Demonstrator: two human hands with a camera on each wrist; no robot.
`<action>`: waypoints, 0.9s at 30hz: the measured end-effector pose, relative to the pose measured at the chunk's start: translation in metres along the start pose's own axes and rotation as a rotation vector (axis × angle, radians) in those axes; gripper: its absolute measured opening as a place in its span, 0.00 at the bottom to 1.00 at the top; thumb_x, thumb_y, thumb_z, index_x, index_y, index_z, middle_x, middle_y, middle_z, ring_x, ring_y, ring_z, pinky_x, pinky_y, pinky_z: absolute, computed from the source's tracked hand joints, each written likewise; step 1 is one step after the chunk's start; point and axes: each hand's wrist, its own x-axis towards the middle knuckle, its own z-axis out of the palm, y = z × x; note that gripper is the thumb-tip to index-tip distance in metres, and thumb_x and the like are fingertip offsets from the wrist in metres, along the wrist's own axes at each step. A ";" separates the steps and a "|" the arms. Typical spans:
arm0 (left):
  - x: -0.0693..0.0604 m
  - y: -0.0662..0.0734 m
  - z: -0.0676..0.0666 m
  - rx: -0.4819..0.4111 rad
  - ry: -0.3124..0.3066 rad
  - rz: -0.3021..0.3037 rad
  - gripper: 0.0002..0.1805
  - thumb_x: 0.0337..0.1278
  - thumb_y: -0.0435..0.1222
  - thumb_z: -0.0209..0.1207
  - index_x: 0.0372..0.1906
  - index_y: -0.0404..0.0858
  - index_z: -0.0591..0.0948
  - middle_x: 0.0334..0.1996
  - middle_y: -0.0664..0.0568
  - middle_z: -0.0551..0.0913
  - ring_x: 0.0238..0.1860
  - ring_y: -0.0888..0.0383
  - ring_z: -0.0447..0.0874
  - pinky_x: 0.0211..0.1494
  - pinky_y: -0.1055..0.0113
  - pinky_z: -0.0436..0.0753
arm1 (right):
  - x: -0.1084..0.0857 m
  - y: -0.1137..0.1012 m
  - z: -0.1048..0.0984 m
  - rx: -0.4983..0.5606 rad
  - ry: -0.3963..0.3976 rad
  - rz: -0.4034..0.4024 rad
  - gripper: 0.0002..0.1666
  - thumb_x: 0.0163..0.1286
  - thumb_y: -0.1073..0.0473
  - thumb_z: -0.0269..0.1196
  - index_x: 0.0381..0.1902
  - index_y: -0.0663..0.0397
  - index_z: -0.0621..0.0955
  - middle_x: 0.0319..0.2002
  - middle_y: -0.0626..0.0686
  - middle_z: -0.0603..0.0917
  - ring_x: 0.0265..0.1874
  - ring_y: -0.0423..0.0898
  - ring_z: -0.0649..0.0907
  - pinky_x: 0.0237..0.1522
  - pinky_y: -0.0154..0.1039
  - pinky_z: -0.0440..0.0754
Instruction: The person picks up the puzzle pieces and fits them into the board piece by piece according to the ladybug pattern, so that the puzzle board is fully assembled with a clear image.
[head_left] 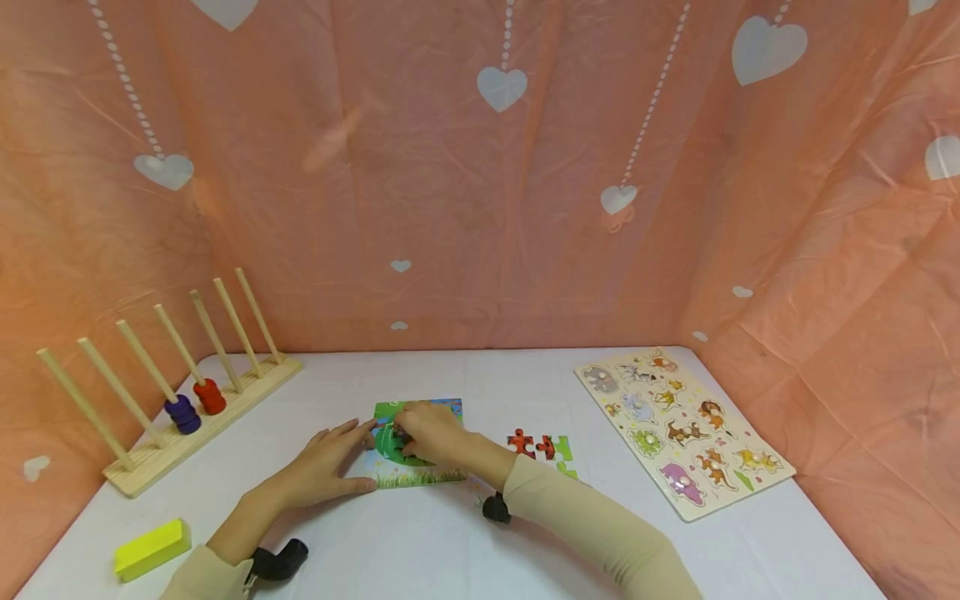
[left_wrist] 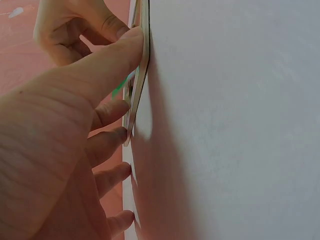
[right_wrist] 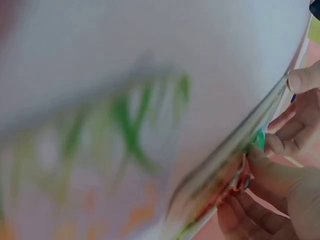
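Note:
A jigsaw puzzle board (head_left: pixel 420 478) with a green picture and grass along its near edge lies flat at the table's middle. My left hand (head_left: pixel 322 469) is at the board's left side, its thumb touching the near left corner and its fingers extended along the edge. Over the middle of the board, my right hand (head_left: pixel 435 433) pinches a small red and black puzzle piece (right_wrist: pixel 243 176) between thumb and fingers; the hand hides much of it. Loose puzzle pieces, red (head_left: pixel 521 442) and green (head_left: pixel 563 448), lie right of the board.
A wooden peg rack (head_left: pixel 247 387) with purple rings (head_left: pixel 182 414) and red rings (head_left: pixel 209 397) stands at the left. Nearer the front left lies a yellow block (head_left: pixel 152 550). An animal puzzle board (head_left: pixel 712 500) rests at the right, and a pink curtain (head_left: pixel 450 250) encloses the table.

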 end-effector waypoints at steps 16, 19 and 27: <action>-0.001 0.000 -0.002 -0.009 -0.004 -0.006 0.48 0.53 0.54 0.70 0.69 0.25 0.67 0.52 0.53 0.81 0.70 0.28 0.60 0.62 0.23 0.55 | 0.008 -0.011 -0.001 0.080 -0.066 0.042 0.20 0.62 0.54 0.73 0.50 0.54 0.85 0.40 0.48 0.81 0.35 0.38 0.80 0.35 0.26 0.78; -0.002 0.000 -0.001 -0.012 -0.003 -0.002 0.48 0.53 0.53 0.70 0.69 0.25 0.67 0.51 0.54 0.81 0.69 0.28 0.61 0.61 0.22 0.55 | 0.008 -0.012 -0.002 0.063 -0.056 0.048 0.22 0.63 0.53 0.72 0.53 0.53 0.84 0.41 0.49 0.80 0.37 0.39 0.80 0.36 0.26 0.79; -0.002 -0.001 -0.001 0.000 0.001 -0.007 0.47 0.53 0.55 0.70 0.69 0.28 0.68 0.53 0.53 0.81 0.70 0.29 0.61 0.62 0.23 0.55 | -0.009 -0.009 -0.009 -0.142 -0.067 -0.018 0.25 0.71 0.41 0.62 0.58 0.49 0.82 0.54 0.49 0.80 0.51 0.43 0.80 0.47 0.34 0.81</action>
